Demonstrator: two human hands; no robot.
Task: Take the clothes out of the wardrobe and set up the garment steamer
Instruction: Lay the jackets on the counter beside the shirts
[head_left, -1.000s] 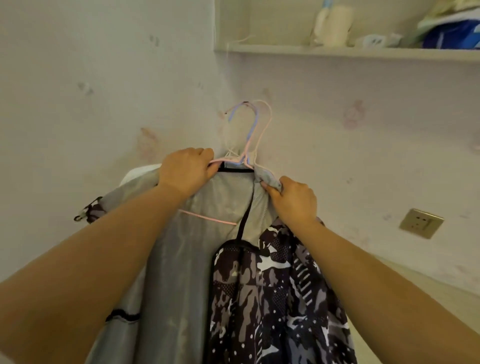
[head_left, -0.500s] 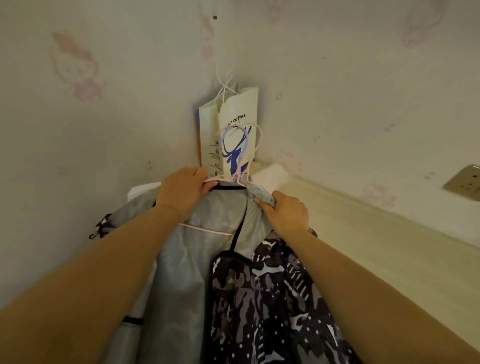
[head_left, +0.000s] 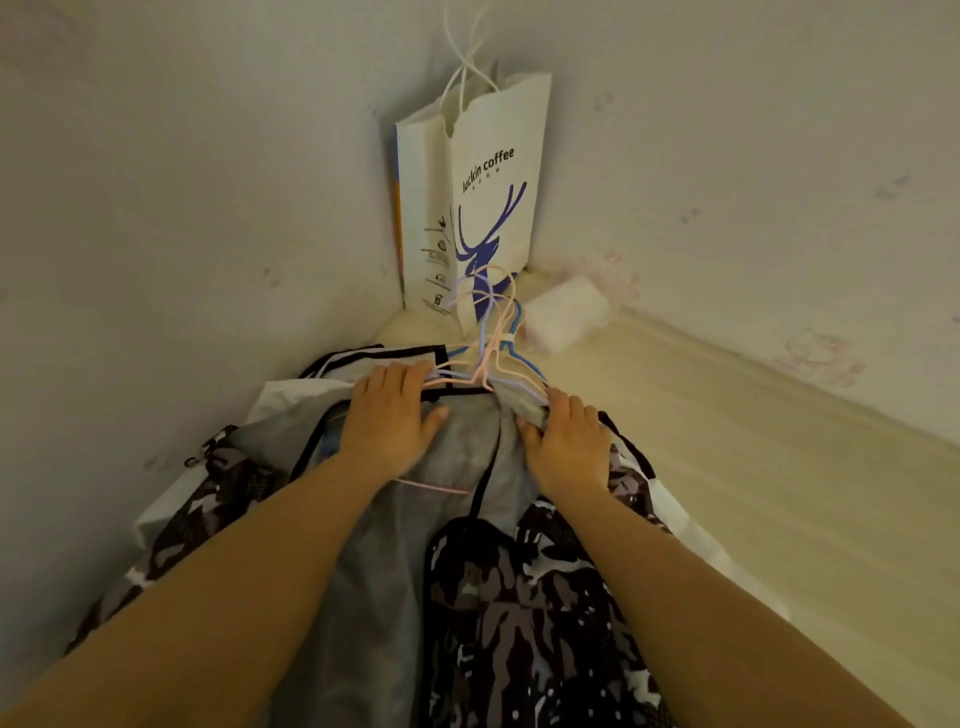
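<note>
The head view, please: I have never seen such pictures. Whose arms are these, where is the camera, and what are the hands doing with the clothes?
The camera sits on a person's head and looks forward and down, so both arms are that person's own. The left hand rests on a grey garment, its fingers at the pink and blue hangers. The right hand grips the grey collar. A camouflage jacket lies under the arms, all on a pale surface. In the corner stands a white paper bag, with a small white packet beside it.
</note>
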